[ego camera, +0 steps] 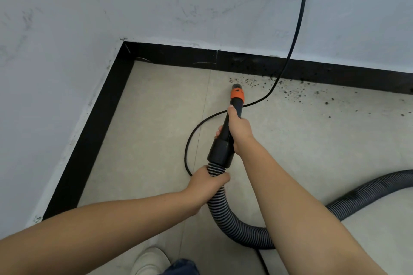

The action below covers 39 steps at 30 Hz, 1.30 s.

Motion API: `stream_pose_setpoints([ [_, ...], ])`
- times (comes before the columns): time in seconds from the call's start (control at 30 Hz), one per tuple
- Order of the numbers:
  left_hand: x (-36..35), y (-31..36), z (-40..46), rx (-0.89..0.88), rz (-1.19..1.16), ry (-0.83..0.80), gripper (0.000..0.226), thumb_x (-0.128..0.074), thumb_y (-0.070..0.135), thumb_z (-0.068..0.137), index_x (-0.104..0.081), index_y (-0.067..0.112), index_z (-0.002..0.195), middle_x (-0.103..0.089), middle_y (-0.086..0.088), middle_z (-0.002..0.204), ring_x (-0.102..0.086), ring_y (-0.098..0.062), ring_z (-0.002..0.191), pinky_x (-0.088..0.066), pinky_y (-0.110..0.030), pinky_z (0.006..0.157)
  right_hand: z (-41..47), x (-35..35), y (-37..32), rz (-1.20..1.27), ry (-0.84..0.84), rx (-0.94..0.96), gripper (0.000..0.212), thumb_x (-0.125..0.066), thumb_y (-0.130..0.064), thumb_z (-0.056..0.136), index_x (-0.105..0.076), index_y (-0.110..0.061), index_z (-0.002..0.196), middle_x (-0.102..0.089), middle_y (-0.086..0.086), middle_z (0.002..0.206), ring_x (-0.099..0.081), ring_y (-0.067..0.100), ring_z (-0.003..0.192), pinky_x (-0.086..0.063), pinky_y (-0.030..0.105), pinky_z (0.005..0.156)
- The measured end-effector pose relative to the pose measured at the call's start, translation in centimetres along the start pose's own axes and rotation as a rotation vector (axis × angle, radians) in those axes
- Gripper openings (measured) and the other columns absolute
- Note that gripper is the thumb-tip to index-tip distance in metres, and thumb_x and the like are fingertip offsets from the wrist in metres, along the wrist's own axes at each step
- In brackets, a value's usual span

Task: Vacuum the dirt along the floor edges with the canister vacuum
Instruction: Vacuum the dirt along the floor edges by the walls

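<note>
Rigid black plastic vacuum wand w/ orange collar [232, 116], tip near dark dirt specks [290, 91] by black baseboard [245, 62], is gripped by right hand [239, 129]; ribbed grey flexible hose [218, 194], prob. light & springy, is clasped by left hand [207, 183].

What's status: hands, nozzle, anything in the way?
Right hand grips nozzle, left hand grips hose. Tip short of dirt. Power cord lies across the dirt.
</note>
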<state>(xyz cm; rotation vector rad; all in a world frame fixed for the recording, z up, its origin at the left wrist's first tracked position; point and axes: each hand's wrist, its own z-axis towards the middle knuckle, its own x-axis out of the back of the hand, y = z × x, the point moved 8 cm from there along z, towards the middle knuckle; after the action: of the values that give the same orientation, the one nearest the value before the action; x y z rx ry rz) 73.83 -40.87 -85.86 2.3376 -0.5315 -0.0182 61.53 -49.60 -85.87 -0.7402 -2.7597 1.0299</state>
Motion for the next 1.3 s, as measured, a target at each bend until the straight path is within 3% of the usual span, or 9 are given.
stream_pose_setpoints([
  [0.17,-0.2,1.2,0.8,0.001,-0.037,0.019,0.012,-0.064,0.025,0.085,-0.058,0.015,0.088,-0.065,-0.008,0.086,-0.067,-0.025,0.087,-0.055,-0.039,0.083,0.7,-1.3,-1.8,-0.105,-0.073,0.003,0.036,-0.052,-0.044,0.096,-0.049,-0.008,0.097,-0.058,0.009,0.065,-0.057,0.02,0.051,-0.056,0.034,0.062],
  [0.3,-0.3,2.0,1.8,0.015,-0.046,0.023,0.013,-0.064,0.027,0.085,-0.058,0.017,0.089,-0.066,-0.009,0.09,-0.067,-0.027,0.095,-0.055,-0.042,0.087,1.4,-0.7,-2.7,-0.086,-0.013,0.017,0.037,-0.052,-0.044,0.096,-0.049,-0.008,0.103,-0.058,0.009,0.063,-0.058,0.02,0.049,-0.056,0.032,0.059],
  [0.57,-1.7,1.7,1.9,0.0,0.01,-0.039,0.019,-0.065,0.031,0.079,-0.058,0.016,0.088,-0.068,-0.011,0.087,-0.068,-0.03,0.091,-0.055,-0.046,0.089,2.0,2.3,-1.6,0.022,0.098,0.018,0.039,-0.053,-0.044,0.096,-0.05,-0.007,0.105,-0.057,0.01,0.066,-0.056,0.02,0.047,-0.054,0.029,0.051],
  [0.8,-0.8,2.3,2.7,-0.005,-0.054,0.009,0.01,-0.063,0.023,0.085,-0.058,0.015,0.086,-0.066,-0.007,0.081,-0.065,-0.02,0.076,-0.055,-0.037,0.08,2.5,0.2,-2.9,-0.056,0.024,0.021,0.035,-0.052,-0.045,0.096,-0.048,-0.01,0.096,-0.057,0.009,0.062,-0.057,0.019,0.047,-0.055,0.031,0.055],
  [0.9,-0.2,2.4,3.0,0.009,-0.112,0.034,0.01,-0.063,0.023,0.085,-0.058,0.015,0.085,-0.066,-0.009,0.082,-0.065,-0.023,0.078,-0.055,-0.04,0.082,2.7,-1.7,-3.5,-0.115,-0.03,0.015,0.034,-0.052,-0.045,0.096,-0.047,-0.011,0.099,-0.058,0.01,0.067,-0.057,0.019,0.049,-0.056,0.029,0.051],
  [1.0,0.3,2.3,3.2,0.016,-0.148,0.052,0.009,-0.063,0.022,0.085,-0.058,0.015,0.084,-0.066,-0.011,0.082,-0.066,-0.026,0.079,-0.055,-0.043,0.084,3.1,-3.2,-3.6,-0.169,-0.068,0.014,0.037,-0.053,-0.045,0.095,-0.048,-0.01,0.107,-0.06,0.011,0.07,-0.058,0.02,0.053,-0.059,0.035,0.063],
  [1.13,0.1,2.3,3.4,0.017,-0.149,0.046,0.009,-0.064,0.023,0.085,-0.058,0.015,0.085,-0.067,-0.011,0.083,-0.066,-0.025,0.08,-0.056,-0.043,0.084,3.4,-3.2,-3.6,-0.18,-0.068,0.017,0.039,-0.054,-0.045,0.095,-0.048,-0.009,0.109,-0.06,0.01,0.069,-0.058,0.02,0.053,-0.059,0.035,0.065],
  [1.3,-1.2,3.0,3.8,0.018,-0.105,0.002,0.011,-0.064,0.024,0.085,-0.058,0.016,0.088,-0.066,-0.01,0.087,-0.066,-0.026,0.086,-0.056,-0.045,0.088,3.5,-0.6,-4.1,-0.125,-0.002,0.017,0.037,-0.052,-0.046,0.096,-0.048,-0.01,0.106,-0.058,0.009,0.066,-0.057,0.019,0.049,-0.057,0.031,0.056],
])
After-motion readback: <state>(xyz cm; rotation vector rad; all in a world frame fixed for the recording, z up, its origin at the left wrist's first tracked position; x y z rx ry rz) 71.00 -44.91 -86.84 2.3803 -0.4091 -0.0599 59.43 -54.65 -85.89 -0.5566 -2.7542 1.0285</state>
